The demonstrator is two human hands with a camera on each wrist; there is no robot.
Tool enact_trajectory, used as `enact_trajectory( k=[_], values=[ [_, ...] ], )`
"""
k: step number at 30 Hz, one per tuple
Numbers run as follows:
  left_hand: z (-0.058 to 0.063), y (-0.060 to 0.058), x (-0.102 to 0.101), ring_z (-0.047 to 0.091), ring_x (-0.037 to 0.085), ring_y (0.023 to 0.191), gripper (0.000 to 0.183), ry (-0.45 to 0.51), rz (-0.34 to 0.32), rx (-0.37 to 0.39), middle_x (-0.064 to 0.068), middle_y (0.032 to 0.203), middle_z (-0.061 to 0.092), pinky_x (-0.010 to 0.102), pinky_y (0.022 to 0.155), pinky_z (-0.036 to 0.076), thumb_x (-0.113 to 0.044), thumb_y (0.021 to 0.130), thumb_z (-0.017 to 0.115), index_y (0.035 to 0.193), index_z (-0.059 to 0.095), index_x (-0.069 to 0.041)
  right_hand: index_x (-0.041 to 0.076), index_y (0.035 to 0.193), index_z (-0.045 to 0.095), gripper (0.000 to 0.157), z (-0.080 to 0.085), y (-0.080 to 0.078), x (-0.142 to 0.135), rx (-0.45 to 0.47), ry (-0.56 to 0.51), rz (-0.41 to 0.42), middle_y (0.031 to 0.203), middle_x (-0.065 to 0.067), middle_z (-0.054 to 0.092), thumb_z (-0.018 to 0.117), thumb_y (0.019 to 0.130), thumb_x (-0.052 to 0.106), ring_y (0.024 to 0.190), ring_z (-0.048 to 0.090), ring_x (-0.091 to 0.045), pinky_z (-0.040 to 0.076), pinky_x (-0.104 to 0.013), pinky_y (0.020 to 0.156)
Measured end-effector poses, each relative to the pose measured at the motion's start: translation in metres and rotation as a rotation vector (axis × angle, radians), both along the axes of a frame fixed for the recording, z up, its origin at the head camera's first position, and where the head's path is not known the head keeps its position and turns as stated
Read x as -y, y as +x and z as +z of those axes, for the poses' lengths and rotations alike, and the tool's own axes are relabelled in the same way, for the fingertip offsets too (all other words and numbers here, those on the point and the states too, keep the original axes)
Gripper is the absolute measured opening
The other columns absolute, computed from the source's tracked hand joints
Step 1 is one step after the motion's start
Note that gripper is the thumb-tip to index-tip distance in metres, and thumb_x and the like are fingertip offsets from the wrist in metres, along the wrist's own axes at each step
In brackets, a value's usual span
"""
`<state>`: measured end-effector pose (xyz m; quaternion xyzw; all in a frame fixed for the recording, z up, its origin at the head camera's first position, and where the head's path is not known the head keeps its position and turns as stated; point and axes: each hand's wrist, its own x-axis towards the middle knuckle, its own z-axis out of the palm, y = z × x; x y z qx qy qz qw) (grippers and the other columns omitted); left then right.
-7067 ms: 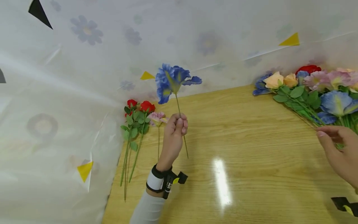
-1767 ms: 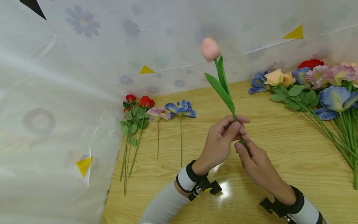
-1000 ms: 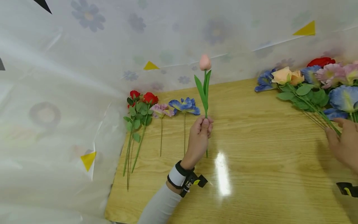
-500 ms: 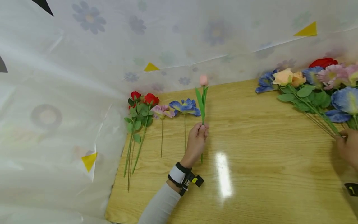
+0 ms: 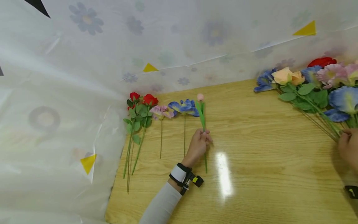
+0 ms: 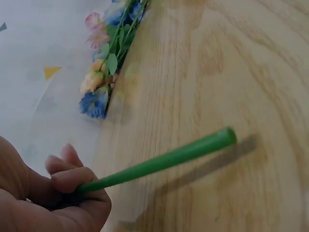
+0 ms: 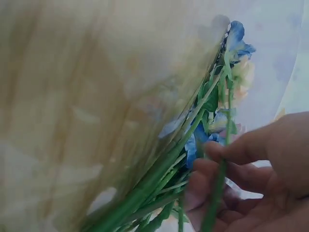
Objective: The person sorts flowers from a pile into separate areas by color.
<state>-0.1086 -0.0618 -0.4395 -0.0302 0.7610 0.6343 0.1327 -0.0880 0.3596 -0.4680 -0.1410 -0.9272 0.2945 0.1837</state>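
My left hand [image 5: 199, 144] holds a pale pink tulip [image 5: 202, 115] by its green stem, just right of a blue iris [image 5: 184, 107]. In the left wrist view the tulip's stem [image 6: 164, 165] runs out from between the curled fingers, close over the wood, its shadow beside it. My right hand [image 5: 349, 147] is at the stems of the flower pile on the right, partly cut off by the frame edge. The right wrist view shows that hand pinching a green stem [image 7: 220, 186] between thumb and fingers, above other stems.
Red roses [image 5: 150, 100] and a pink-purple flower [image 5: 161, 112] lie left of the iris, heads toward the back. The right-hand pile has a peach rose [image 5: 282, 76], blue blooms [image 5: 344, 99] and a red one [image 5: 321, 62]. A plastic-covered wall [image 5: 173, 34] borders the wooden table [image 5: 263, 149].
The blue iris was laid down beside the pink-purple flower. Both hands then held the tulip; the left has since lowered it to the table beside the iris. The right hand went back to the pile.
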Motion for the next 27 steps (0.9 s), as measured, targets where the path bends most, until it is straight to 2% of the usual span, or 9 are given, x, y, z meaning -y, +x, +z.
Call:
enact_trajectory(
  k=[8, 10, 13, 15, 17, 19, 21, 24, 27],
  values=[
    [-0.007, 0.0, 0.001, 0.059, 0.031, 0.083, 0.026, -0.07, -0.021, 0.03, 0.01, 0.091, 0.066, 0.038, 0.071, 0.049, -0.016, 0.101, 0.03, 0.113, 0.048, -0.002, -0.024, 0.111, 0.038, 0.031, 0.007, 0.005, 0.006, -0.128, -0.03, -0.048, 0.093, -0.037, 0.038, 0.023, 0.096, -0.001, 0.075, 0.034, -0.046, 0.023, -0.044, 0.064],
    [-0.006, 0.0, 0.001, 0.059, 0.031, 0.084, 0.027, -0.091, -0.023, 0.03, 0.01, 0.091, 0.067, 0.038, 0.07, 0.049, -0.016, 0.101, 0.031, 0.113, 0.049, -0.001, -0.024, 0.11, 0.039, 0.031, 0.006, 0.005, 0.005, -0.163, -0.047, -0.051, 0.087, -0.034, 0.036, 0.024, 0.096, 0.0, 0.072, 0.041, -0.024, 0.023, -0.043, 0.065],
    [-0.005, 0.0, 0.001, 0.06, 0.028, 0.083, 0.028, -0.145, -0.021, 0.014, 0.008, 0.092, 0.067, 0.032, 0.064, 0.048, -0.019, 0.1, 0.035, 0.111, 0.052, -0.001, -0.015, 0.103, 0.048, 0.029, 0.007, 0.007, 0.003, -0.198, -0.095, -0.061, 0.076, -0.005, 0.041, 0.027, 0.096, 0.003, 0.067, 0.03, 0.007, 0.022, -0.034, 0.065],
    [-0.006, -0.001, 0.001, 0.06, 0.024, 0.079, 0.028, -0.213, -0.017, -0.012, 0.007, 0.091, 0.066, 0.027, 0.06, 0.045, -0.022, 0.099, 0.039, 0.108, 0.056, -0.002, -0.013, 0.1, 0.047, 0.027, 0.011, 0.009, 0.001, -0.167, -0.081, -0.031, 0.072, -0.003, 0.039, 0.026, 0.097, 0.003, 0.066, 0.03, 0.008, 0.026, -0.035, 0.067],
    [-0.006, -0.001, 0.002, 0.058, 0.02, 0.073, 0.028, -0.299, -0.015, -0.043, 0.007, 0.088, 0.064, 0.025, 0.057, 0.043, -0.026, 0.098, 0.042, 0.104, 0.059, -0.004, -0.012, 0.099, 0.045, 0.027, 0.015, 0.01, -0.001, -0.118, -0.071, 0.002, 0.073, -0.007, 0.041, 0.023, 0.097, 0.004, 0.067, 0.042, -0.017, 0.029, -0.043, 0.073],
    [-0.007, -0.002, 0.003, 0.053, 0.015, 0.067, 0.027, -0.369, -0.013, -0.078, 0.007, 0.083, 0.06, 0.024, 0.055, 0.041, -0.026, 0.097, 0.045, 0.1, 0.061, -0.005, -0.017, 0.102, 0.04, 0.029, 0.017, 0.009, -0.004, -0.062, -0.064, -0.01, 0.075, -0.025, 0.039, 0.023, 0.098, 0.006, 0.065, 0.039, -0.02, 0.027, -0.052, 0.075],
    [-0.006, -0.002, 0.003, 0.049, 0.012, 0.061, 0.025, -0.433, -0.02, -0.116, 0.006, 0.076, 0.057, 0.024, 0.052, 0.04, -0.025, 0.096, 0.047, 0.097, 0.062, -0.005, -0.012, 0.106, 0.044, 0.033, 0.011, 0.006, -0.012, -0.012, -0.076, -0.053, 0.08, -0.025, 0.039, 0.022, 0.1, 0.012, 0.068, 0.039, -0.019, 0.026, -0.052, 0.075],
    [-0.004, -0.001, 0.003, 0.046, 0.012, 0.055, 0.021, -0.469, -0.038, -0.17, 0.004, 0.07, 0.052, 0.024, 0.049, 0.039, -0.019, 0.095, 0.049, 0.093, 0.062, -0.002, 0.019, 0.113, 0.05, 0.028, -0.016, -0.001, -0.031, -0.018, -0.123, -0.134, 0.075, -0.001, 0.038, 0.026, 0.101, 0.025, 0.063, 0.023, 0.004, 0.026, -0.04, 0.068],
    [-0.003, 0.0, 0.003, 0.045, 0.013, 0.055, 0.018, -0.525, -0.045, -0.195, 0.004, 0.071, 0.049, 0.024, 0.047, 0.037, -0.018, 0.094, 0.052, 0.09, 0.061, -0.003, 0.031, 0.122, 0.047, 0.027, -0.042, -0.004, -0.046, -0.077, -0.139, -0.106, 0.074, 0.009, 0.036, 0.032, 0.099, 0.031, 0.061, 0.027, -0.001, 0.024, -0.033, 0.064]
  ],
)
